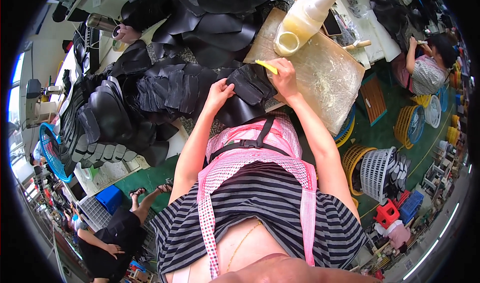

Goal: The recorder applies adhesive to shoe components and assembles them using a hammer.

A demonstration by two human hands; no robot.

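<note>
My left hand (218, 93) pinches the near left edge of a black leather piece (248, 85) in front of my apron. Beside that piece's far right corner, my right hand (284, 77) is closed around a thin, flat yellow tool (266, 67); its exact kind does not show. Its tip points left, over the leather. A row of overlapping black leather pieces (175, 88) stretches leftward from the left hand. Just beyond the right hand, a translucent plastic bottle (302, 20) with a long cone nozzle and yellowish contents sits on a glue-smeared board (327, 78).
Black leather stacks (215, 28) cover the far bench, and more cut pieces (107, 113) pile up at left. A phone (332, 24) lies beyond the bottle. Plastic baskets (376, 170) stand on the green floor at right. Other people (425, 65) are nearby at right and lower left.
</note>
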